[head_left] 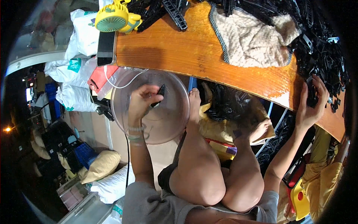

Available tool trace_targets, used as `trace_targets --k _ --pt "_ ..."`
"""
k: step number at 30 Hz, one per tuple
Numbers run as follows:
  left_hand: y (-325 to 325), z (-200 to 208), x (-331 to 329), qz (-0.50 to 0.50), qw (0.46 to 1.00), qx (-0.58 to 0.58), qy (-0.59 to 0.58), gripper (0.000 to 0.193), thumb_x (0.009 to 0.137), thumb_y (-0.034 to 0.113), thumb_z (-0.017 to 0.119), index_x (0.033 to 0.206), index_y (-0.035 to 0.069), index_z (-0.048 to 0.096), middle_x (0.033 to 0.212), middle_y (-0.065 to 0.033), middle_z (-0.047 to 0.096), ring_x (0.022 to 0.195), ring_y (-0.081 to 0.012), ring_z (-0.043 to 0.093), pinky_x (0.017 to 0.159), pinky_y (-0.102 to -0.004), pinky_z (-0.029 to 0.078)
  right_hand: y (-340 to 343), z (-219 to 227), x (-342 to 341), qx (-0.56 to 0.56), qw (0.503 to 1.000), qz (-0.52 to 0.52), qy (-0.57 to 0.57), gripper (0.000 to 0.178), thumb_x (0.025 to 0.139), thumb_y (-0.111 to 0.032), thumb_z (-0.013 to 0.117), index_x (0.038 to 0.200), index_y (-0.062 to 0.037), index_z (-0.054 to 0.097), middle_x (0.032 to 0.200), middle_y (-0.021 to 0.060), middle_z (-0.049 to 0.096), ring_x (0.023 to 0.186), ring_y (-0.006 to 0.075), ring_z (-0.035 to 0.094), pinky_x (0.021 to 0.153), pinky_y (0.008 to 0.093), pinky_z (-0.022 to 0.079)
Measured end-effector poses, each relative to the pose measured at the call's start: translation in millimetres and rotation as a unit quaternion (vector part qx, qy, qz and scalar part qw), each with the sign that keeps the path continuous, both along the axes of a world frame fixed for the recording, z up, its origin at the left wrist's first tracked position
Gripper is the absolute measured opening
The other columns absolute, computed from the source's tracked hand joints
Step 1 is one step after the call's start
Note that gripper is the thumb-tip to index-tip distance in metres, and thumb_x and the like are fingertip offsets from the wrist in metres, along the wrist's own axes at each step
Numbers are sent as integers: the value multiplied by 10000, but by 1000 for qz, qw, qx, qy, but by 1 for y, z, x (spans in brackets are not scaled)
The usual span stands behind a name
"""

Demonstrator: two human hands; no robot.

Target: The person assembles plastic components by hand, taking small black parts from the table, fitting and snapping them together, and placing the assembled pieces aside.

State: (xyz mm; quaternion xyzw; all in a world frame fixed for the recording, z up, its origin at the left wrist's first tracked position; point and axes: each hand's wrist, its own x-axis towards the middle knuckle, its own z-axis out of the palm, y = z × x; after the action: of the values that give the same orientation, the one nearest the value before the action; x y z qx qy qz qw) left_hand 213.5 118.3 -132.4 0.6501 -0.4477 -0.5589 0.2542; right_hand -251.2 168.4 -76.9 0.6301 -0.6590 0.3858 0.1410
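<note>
My left hand (143,100) is raised over a round translucent plastic tub (115,112), pinching a small black plastic part (162,90) between thumb and fingers. At the right end of the wooden table (167,52), my right hand (313,106) curls its thumb and fingers around another black plastic piece (311,91). It rests at the edge of a large heap of black plastic parts (320,56), so that piece is partly hidden.
On the table lie a crumpled beige cloth (253,37), a yellow-green handheld fan (113,20) and a phone (105,48) with a white cable. A sack of black parts (231,104) sits underneath. White bags (76,99) stand left; a yellow chair (299,198) is at right.
</note>
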Motion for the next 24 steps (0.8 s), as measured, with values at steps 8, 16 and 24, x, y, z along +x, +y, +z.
trace_targets --k 8,16,24 --pt "55 -125 65 -309 809 35 -499 631 575 237 873 1065 28 534 868 -189 668 870 -379 659 812 -468 499 1 -3 0 -18 1000 16 -5 269 811 -1 714 1055 -20 602 1163 128 648 1018 239 592 873 344 467" --pt "52 -114 73 -195 949 88 -229 928 515 394 928 1248 98 442 900 -135 701 852 -355 678 789 -424 513 3 7 1 -19 999 -14 -37 264 794 17 715 1031 -21 607 1139 125 658 1004 229 587 883 330 445" --pt "47 -33 -20 -211 871 -216 -387 808 610 233 860 1300 100 462 872 -60 646 829 -290 571 820 -430 416 4 -6 4 -20 998 -3 -63 264 841 48 669 1087 -3 586 1178 151 619 1052 230 586 906 324 463"
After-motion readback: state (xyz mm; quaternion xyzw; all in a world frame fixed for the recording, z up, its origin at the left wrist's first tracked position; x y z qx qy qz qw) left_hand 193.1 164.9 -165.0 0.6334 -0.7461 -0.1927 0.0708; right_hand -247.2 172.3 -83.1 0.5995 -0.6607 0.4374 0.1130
